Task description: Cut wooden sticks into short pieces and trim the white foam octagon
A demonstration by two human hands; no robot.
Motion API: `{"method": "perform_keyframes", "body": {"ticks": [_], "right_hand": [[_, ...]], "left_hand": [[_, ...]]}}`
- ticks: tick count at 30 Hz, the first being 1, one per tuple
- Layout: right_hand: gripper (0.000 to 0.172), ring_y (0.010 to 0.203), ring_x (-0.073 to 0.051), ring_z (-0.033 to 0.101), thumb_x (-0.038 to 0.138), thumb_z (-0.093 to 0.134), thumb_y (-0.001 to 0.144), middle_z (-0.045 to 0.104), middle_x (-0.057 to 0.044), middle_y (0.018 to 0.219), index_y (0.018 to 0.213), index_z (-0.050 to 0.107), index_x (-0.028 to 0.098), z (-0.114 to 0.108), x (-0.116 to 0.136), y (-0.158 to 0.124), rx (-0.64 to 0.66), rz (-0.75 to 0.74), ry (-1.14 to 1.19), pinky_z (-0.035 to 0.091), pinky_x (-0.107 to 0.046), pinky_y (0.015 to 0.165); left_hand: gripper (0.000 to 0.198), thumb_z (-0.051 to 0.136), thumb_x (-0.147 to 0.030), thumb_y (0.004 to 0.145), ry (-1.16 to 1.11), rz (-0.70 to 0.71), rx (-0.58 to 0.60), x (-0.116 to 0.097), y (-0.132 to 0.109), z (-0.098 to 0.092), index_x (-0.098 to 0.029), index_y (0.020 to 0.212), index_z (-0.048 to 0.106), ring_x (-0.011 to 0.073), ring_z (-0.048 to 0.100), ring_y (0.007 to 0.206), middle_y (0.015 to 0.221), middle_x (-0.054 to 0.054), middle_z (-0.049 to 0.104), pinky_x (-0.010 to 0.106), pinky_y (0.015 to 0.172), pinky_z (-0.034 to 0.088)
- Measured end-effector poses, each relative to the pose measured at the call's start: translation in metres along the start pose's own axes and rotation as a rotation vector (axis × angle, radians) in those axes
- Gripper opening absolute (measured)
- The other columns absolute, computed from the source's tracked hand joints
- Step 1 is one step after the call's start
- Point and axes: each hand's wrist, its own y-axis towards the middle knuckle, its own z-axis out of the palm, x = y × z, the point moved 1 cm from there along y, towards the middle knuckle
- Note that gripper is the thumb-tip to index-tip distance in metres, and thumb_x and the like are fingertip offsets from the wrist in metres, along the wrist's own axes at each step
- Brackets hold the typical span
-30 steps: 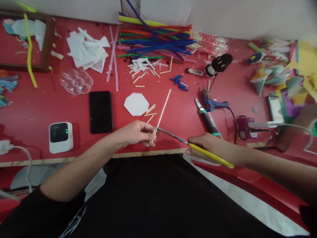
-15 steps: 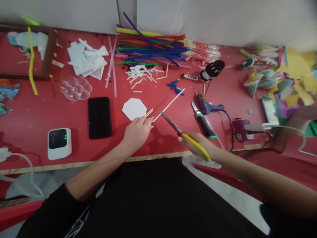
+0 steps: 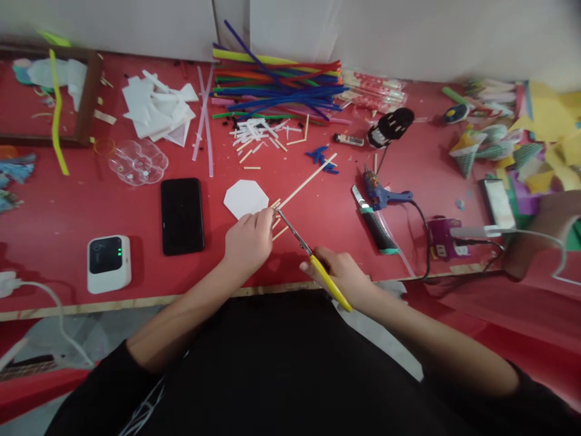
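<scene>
My left hand [image 3: 249, 241] is closed in a pinch on thin wooden sticks [image 3: 307, 180], one long and several short, with their ends poking out by the fingertips. In my right hand [image 3: 342, 272] are yellow-handled scissors [image 3: 330, 283], fingers wrapped around the handles. The blade tips meet the sticks right at my left fingertips; whether the blades are closed, I cannot tell. A white paper octagon [image 3: 246, 198] lies flat just behind my left hand. Beyond it is a heap of short white and wooden stick pieces [image 3: 258, 133].
A black phone [image 3: 182, 216] and a white device [image 3: 108, 264] lie at left. Pipe cleaners [image 3: 276, 85] are piled at the back. On the right are a utility knife [image 3: 374, 224], a blue glue gun [image 3: 384, 192] with its cable and a purple power box [image 3: 447, 238].
My right hand has moved left with the scissors, bringing the blades from along the long stick to my left fingertips. The long stick has shifted slightly.
</scene>
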Motion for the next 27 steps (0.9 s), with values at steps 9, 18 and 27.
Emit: {"method": "perform_keyframes", "body": {"ticks": [9,18,27], "right_hand": [[0.043,0.049,-0.011,0.035,0.062,0.048,0.090,0.041,0.005,0.057,0.071,0.033,0.026,0.007,-0.010,-0.001,-0.080,-0.104,-0.075,0.027,-0.027,0.052],[0.040,0.050,-0.014,0.044,0.060,0.042,0.094,0.047,0.001,0.062,0.073,0.036,0.026,0.006,-0.026,-0.008,-0.200,-0.254,-0.254,0.030,-0.027,0.053],[0.043,0.053,-0.015,0.049,0.062,0.041,0.095,0.051,-0.001,0.065,0.074,0.040,0.025,0.002,-0.030,-0.001,-0.300,-0.415,-0.269,0.034,-0.026,0.052]], "left_hand": [[0.027,0.035,-0.033,0.101,-0.354,-0.067,0.125,-0.005,0.004,-0.023,-0.022,0.081,0.050,0.0145,0.046,0.056,0.059,-0.003,0.044,0.028,0.058,0.031],[0.023,0.050,-0.032,0.094,-1.404,-0.330,0.592,0.008,0.005,-0.027,-0.021,0.074,0.049,0.0072,0.019,0.043,0.050,-0.010,0.024,0.022,0.046,0.031],[0.026,0.051,-0.034,0.090,-1.738,-0.404,0.927,0.004,0.000,-0.039,-0.023,0.068,0.042,0.0088,0.010,0.042,0.050,-0.010,0.008,0.021,0.038,0.022]]}}
